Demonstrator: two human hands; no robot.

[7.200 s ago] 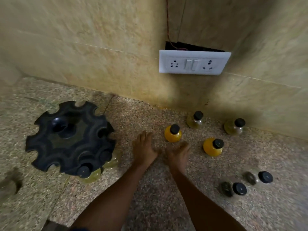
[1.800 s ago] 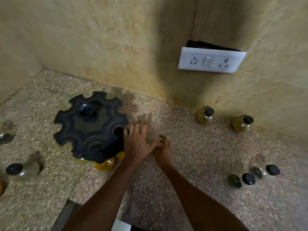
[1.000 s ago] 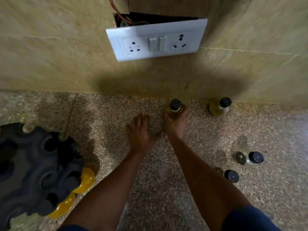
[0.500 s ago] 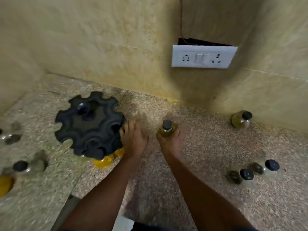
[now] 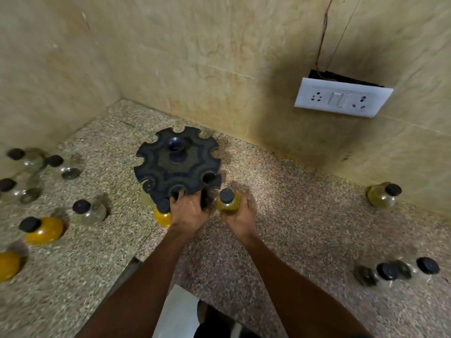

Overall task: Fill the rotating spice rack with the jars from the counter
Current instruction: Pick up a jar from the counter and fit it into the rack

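A speckled granite tabletop (image 5: pixel 305 203) runs into a corner of beige marble-look wall tiles (image 5: pixel 195 57). A white switch-and-socket plate (image 5: pixel 343 97) hangs loose from the right wall, a dark cavity and thin wires (image 5: pixel 324 32) showing behind it. Dim light, with a dark shadow spread around the plate

The spice rack (image 5: pixel 177 167) was black, with a matt look. The jar (image 5: pixel 228 203) in the right hand (image 5: pixel 240 219) had an olive-yellow content and a black cap. A jar in the rack (image 5: pixel 163 217) showed bright orange-yellow. On the left, one jar on the counter (image 5: pixel 42 229) was orange-yellow too, with a black cap. The counter (image 5: pixel 292 203) was speckled granite, grey and pinkish-brown. The wall tiles (image 5: pixel 195 57) were beige with pale marbled veins. The socket plate (image 5: pixel 341 98) was white.
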